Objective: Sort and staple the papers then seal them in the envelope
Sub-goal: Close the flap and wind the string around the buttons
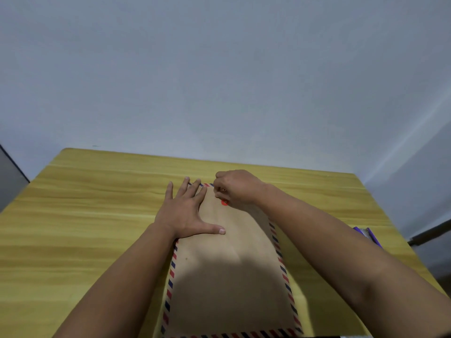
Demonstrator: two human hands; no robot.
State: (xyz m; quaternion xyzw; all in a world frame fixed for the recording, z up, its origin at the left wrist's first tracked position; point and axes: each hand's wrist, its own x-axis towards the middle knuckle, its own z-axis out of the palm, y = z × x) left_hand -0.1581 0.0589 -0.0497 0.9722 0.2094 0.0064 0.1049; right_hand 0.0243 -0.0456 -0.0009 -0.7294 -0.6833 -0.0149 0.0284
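The envelope [231,272] lies flat on the counter [85,215], lengthwise from the near edge toward the wall [219,81] behind. The left hand [188,211] rests flat on the envelope's far left part, fingers [192,189] reaching to its far edge. The right hand [236,189] sits at the far end, just right of the left hand, above a round fastener [224,202] on the envelope. A stapler [367,234] lies at the counter's right edge, well apart from the envelope.

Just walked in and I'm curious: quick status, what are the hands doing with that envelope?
Left hand flat, pressing envelope to table. Right hand curled at the far-end red closure, fingertips pinching there. Nothing in the way.
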